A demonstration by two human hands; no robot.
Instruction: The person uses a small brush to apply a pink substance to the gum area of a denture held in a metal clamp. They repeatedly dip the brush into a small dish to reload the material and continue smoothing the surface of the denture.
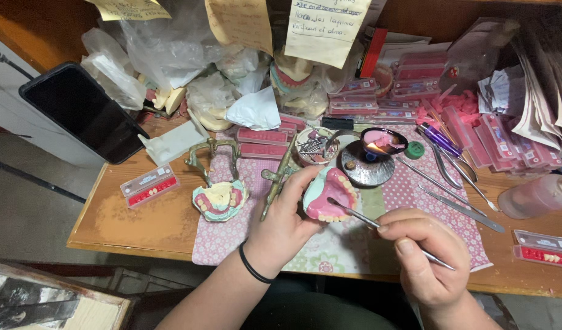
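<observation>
above the patterned cloth (415,201) at the front of the table (140,220), a pink wax denture (330,195) is cupped in the left hand (281,229), fingers curled under it and its tooth row tilted up toward the viewer so the surface can be reached. a thin metal instrument (379,227) is pinched pen-fashion in the closed right hand (430,260), its tip laid against the wax, seemingly on the gum edge. a small lit burner (369,165) with a spoon of wax (383,140) is kept just behind, within reach for warming. an articulator with a plaster cast (218,192) is set aside to the left.
</observation>
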